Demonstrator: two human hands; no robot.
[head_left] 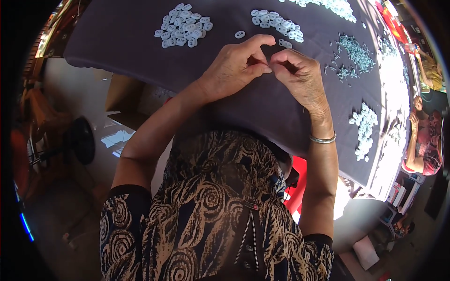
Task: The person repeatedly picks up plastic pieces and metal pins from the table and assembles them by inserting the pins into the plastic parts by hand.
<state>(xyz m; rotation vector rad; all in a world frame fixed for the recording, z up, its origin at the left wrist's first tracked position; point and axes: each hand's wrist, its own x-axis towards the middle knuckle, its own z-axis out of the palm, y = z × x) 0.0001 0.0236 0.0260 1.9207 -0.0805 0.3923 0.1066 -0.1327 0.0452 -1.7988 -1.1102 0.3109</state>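
My left hand [236,65] and my right hand [300,75] meet above the dark-covered table. The left thumb comes up against the curled fingers, while its index finger arches out apart from it. On the right, fingertips and thumb press together in a pinch, touching or nearly touching the left thumb. Anything between the fingertips is too small or hidden to make out. Just beyond the hands lie a heap of white oval two-holed plastic pieces [276,22], a single white piece [240,34] and a couple of pieces [285,43] beside the right knuckles.
A larger heap of white pieces [183,25] lies at far left. To the right are a pile of small grey-green pins [357,54] and more small white pieces [364,131]. Other people [424,145] sit past the sunlit right edge. An open cardboard box [123,96] stands below the table's left.
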